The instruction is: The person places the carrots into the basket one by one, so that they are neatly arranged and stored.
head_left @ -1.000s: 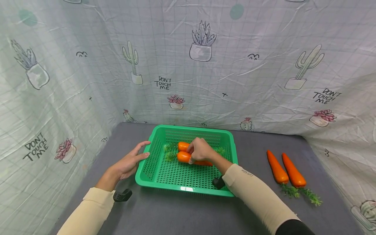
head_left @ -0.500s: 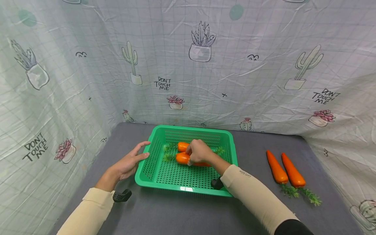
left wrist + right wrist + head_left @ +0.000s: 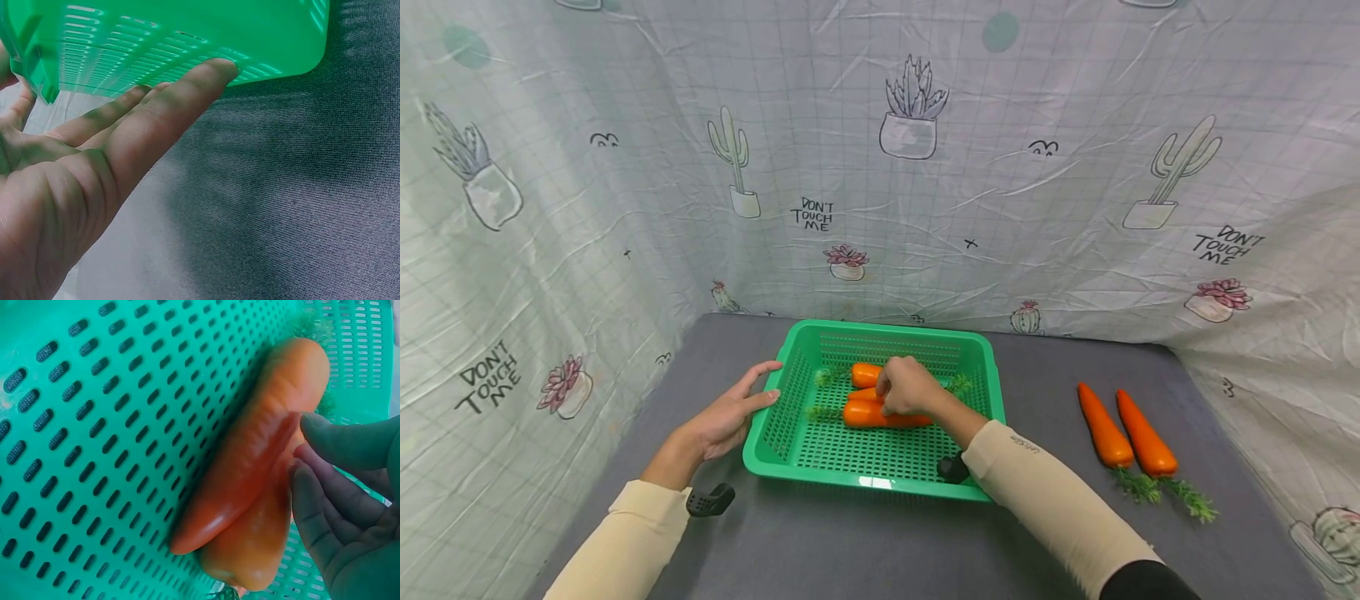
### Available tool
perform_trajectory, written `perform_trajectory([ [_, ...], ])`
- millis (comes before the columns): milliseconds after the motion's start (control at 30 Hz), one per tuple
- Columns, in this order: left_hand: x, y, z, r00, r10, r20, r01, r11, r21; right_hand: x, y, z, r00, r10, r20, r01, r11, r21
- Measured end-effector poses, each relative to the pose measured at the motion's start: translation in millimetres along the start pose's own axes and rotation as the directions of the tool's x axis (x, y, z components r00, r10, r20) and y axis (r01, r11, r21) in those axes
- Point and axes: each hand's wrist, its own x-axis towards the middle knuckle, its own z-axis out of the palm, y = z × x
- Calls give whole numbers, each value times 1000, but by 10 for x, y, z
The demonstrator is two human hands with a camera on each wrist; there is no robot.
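A green plastic basket point(image 3: 820, 475) holds three orange carrots lying side by side. The front carrot point(image 3: 859, 414) has its thick end to the left; the middle carrot point(image 3: 250, 562) lies the other way round. The back carrot point(image 3: 865, 375) is partly covered by my right hand point(image 3: 910, 387). In the right wrist view my thumb tip and bent fingertips sit close together right at the carrots' sides, with a small gap between them and not wrapped round a carrot. My left hand point(image 3: 730, 421) has its fingers extended, fingertips at the basket's left wall point(image 3: 187, 50).
Two more carrots, a left one point(image 3: 1103, 425) and a right one point(image 3: 1146, 433), lie with leafy tops on the grey tabletop point(image 3: 820, 542) right of the basket. A printed curtain point(image 3: 970, 200) hangs behind and along both sides.
The front carrot has slipped toward me and slightly left, uncovering the middle carrot behind it. My right hand stays almost in place, now behind the front carrot. The left hand is unmoved.
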Motion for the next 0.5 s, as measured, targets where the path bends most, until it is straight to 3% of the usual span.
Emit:
perform_trajectory([
  [200, 6, 22, 19, 1000, -3, -1, 3, 1000, 7, -91, 1, -105, 997, 40, -61, -32, 991, 130],
  [500, -15, 23, 33, 1000, -15, -9, 15, 1000, 1, -212, 22, -275, 991, 125, -41, -109, 955, 277],
])
